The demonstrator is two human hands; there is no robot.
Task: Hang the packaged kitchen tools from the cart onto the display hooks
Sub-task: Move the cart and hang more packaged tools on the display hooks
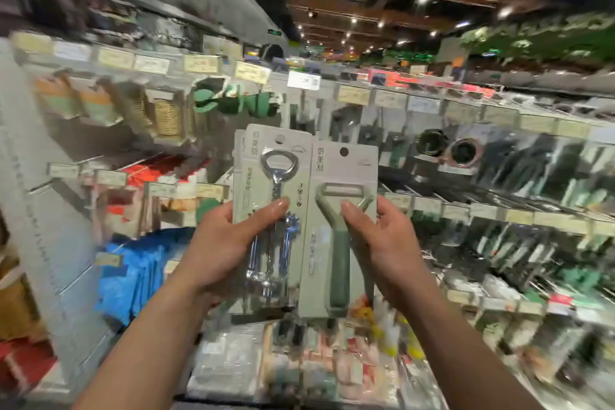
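Pale green-grey cardboard fills the middle of the head view: two blister cards, held up side by side in front of the shelving.

My left hand [229,243] grips the bottle-opener card [276,176], thumb pressed across the front just below the steel opener's loop and fingers hidden behind. At least one more card edge shows behind its left side, so I judge I hold a small stack there. My right hand [382,243] grips the peeler card [342,210], thumb on the front beside the green handle's neck, fingers curled round the right edge. The two cards meet along their inner edges, and the peeler's seems to lie just over the other.

Both cards stand nearly upright, long axis running top to bottom, with the tops leaning a little to the right. Printed faces are turned to me, backs to the wall. Each round hang hole sits at the top, above my thumbs: the opener's hang hole [280,138] higher, the peeler's hang hole [344,152] a touch lower and to the right.

The display hooks [432,191] lie beyond and right of the cards, well apart from them, behind a row of price tags [456,210]. They are blurred, so I cannot tell which hook is free. They jut out from the wall towards me, so a hole meets a hook by pushing the card straight forward. My right hand is nearer those hooks, and I judge the peeler goes first.

Blurred packaged goods [233,359] lie below my wrists, probably the cart's load.
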